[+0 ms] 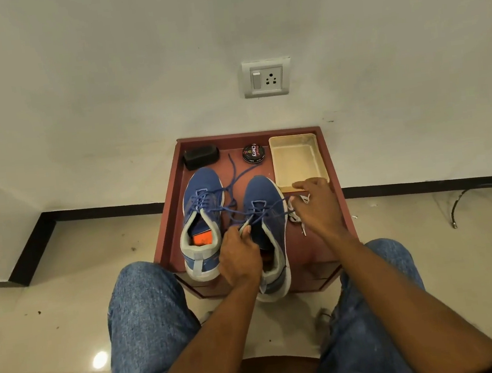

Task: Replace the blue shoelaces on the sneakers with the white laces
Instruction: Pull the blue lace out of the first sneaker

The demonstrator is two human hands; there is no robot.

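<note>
Two blue sneakers stand side by side on a small reddish table, toes pointing away from me. The left sneaker has its blue lace loose and trailing toward the back. My left hand grips the tongue and collar of the right sneaker. A blue lace runs from that shoe's eyelets to my right hand, which pinches the lace at the shoe's right side. White laces lie in a heap on the table, partly hidden under my right hand.
A beige tray sits at the table's back right. A round tin of shoe polish and a black brush lie along the back edge. A wall with a socket rises behind. My knees flank the table's front.
</note>
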